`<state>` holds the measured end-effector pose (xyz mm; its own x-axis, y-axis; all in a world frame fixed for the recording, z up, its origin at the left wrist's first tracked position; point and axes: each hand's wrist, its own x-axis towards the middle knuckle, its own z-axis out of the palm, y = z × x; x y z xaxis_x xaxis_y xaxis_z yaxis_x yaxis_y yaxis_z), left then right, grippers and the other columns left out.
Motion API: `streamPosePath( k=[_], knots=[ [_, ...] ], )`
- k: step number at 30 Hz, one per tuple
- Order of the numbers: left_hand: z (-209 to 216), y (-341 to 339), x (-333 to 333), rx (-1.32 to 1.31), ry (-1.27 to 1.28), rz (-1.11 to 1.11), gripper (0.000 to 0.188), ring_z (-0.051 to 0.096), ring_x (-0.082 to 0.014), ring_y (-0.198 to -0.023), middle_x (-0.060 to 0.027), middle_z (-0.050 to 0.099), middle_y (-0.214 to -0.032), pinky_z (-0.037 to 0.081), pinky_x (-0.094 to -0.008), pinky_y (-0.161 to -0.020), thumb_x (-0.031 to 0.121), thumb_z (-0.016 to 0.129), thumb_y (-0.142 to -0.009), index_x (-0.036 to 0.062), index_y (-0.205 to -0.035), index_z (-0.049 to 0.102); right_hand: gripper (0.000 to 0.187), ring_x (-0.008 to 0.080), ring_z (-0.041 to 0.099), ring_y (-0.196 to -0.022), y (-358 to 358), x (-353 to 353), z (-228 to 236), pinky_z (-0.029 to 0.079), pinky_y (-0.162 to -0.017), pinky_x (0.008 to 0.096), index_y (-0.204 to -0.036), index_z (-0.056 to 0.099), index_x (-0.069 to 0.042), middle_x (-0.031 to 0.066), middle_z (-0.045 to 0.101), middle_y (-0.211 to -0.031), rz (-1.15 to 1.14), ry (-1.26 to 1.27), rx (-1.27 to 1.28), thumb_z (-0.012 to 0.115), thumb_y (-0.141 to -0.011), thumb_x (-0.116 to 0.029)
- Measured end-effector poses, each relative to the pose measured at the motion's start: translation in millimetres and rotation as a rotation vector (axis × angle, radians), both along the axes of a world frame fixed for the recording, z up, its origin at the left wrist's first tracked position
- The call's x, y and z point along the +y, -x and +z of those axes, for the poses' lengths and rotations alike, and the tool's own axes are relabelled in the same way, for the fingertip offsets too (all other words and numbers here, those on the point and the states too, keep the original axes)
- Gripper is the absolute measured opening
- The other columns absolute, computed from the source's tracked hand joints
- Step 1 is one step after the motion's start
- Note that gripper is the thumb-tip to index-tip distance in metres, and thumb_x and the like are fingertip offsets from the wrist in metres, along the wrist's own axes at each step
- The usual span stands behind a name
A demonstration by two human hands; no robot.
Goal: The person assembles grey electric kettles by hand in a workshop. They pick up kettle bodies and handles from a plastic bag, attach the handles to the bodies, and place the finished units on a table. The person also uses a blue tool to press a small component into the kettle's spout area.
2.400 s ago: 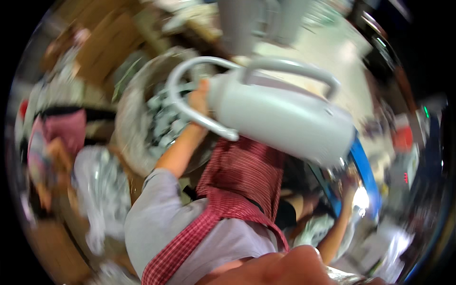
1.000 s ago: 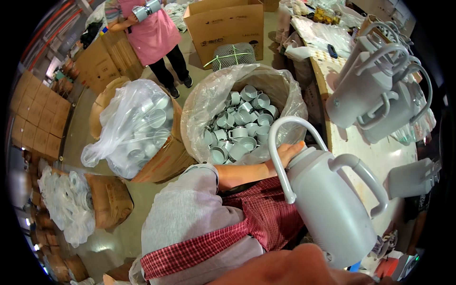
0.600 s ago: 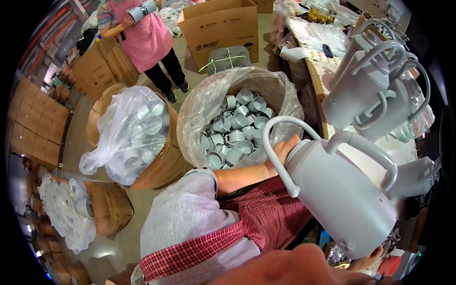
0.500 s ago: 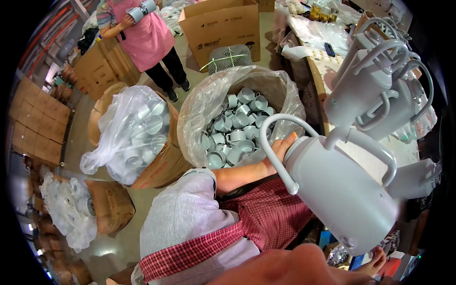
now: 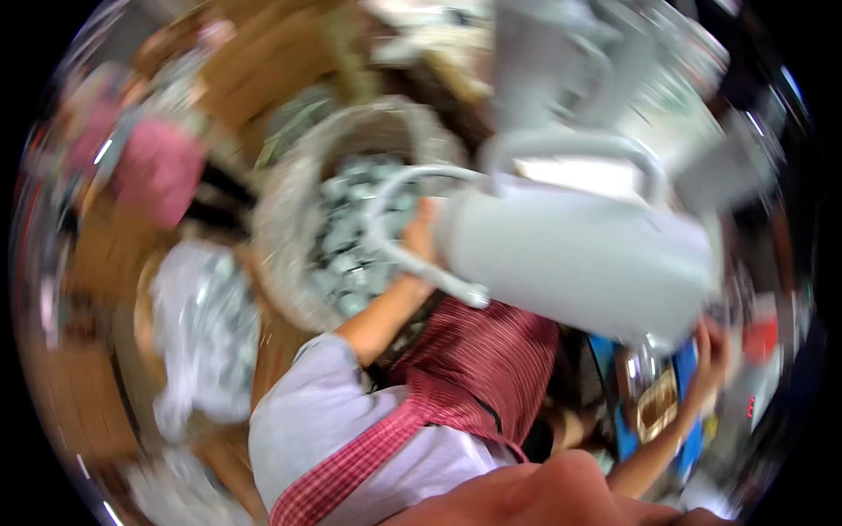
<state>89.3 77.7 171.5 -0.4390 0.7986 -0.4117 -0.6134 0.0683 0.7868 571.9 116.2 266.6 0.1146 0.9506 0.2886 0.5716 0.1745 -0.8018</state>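
The picture is blurred by motion. A large pale grey jug with a white loop handle lies nearly level across the middle of the view. My left hand grips it at the handle end, the bare forearm running down to a pale sleeve. My right hand is under the jug's base at the lower right, fingers up against it. A red checked apron lies below the jug.
Behind the jug stands a bag-lined basket of small pale caps. A second plastic bag of caps sits at the left. A person in pink stands at the upper left. More pale jugs crowd the upper right.
The view has swung and blurred. The jug has tipped from upright-slanted to nearly level and now covers the middle. Both hands have stayed on it.
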Motion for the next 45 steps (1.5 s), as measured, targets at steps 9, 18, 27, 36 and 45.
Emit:
streamPosePath(
  k=[9,18,27,36,45],
  knots=[
    [25.1,-32.7,-0.2,-0.034,-0.252,-0.061,0.06,0.053,-0.0236,-0.115,-0.0087,0.055,-0.128,0.042,-0.0395,-0.1,0.054,0.032,-0.099,0.0071,-0.134,0.047,0.009,0.0098,0.065,-0.074,53.4,5.4,-3.5,0.053,-0.065,0.0236,-0.092,0.067,0.001,0.0054,0.07,-0.084,-0.086,-0.151,0.317,0.066,-0.088,-0.007],
    [-4.2,15.3,-24.8,-0.077,-0.235,-0.021,0.06,0.056,-0.0267,-0.111,-0.0108,0.059,-0.124,0.044,-0.0454,-0.097,0.056,0.037,-0.097,0.006,-0.122,0.056,0.01,0.0139,0.067,-0.071,66.9,4.5,-3.8,0.054,-0.067,0.0247,-0.091,0.067,0.001,0.0077,0.07,-0.083,-0.041,-0.065,0.284,0.064,-0.089,-0.009],
    [-0.5,-29.7,9.3,0.19,-0.129,0.047,0.052,0.06,-0.0177,-0.089,-0.0073,0.063,-0.097,0.049,-0.0342,-0.078,0.052,0.049,-0.095,0.0028,-0.101,0.062,0.027,0.0174,0.062,-0.1,37.8,-24.1,-13.1,0.05,-0.084,0.0302,-0.116,0.062,0.0,0.011,0.066,-0.111,-0.137,-0.269,-0.036,0.06,-0.09,-0.006],
    [10.4,-5.5,2.0,-0.112,-0.258,-0.047,0.049,0.052,-0.0217,-0.116,-0.0066,0.053,-0.13,0.042,-0.0377,-0.1,0.043,0.038,-0.1,0.0074,-0.133,0.047,0.01,0.0291,0.065,-0.096,2.7,-55.7,-107.3,0.051,-0.079,0.0358,-0.094,0.067,-0.003,0.0116,0.069,-0.093,0.047,-0.041,-0.526,0.067,-0.084,-0.006],
    [-1.4,-16.7,4.4,0.191,-0.285,-0.019,0.054,0.051,-0.0226,-0.118,-0.007,0.052,-0.131,0.041,-0.0387,-0.101,0.049,0.033,-0.101,0.0081,-0.134,0.046,0.022,0.0351,0.06,-0.085,-3.9,-9.0,-128.8,0.048,-0.074,0.0429,-0.099,0.063,-0.004,0.0186,0.063,-0.095,0.066,0.214,-0.561,0.063,-0.086,-0.022]
  ],
)
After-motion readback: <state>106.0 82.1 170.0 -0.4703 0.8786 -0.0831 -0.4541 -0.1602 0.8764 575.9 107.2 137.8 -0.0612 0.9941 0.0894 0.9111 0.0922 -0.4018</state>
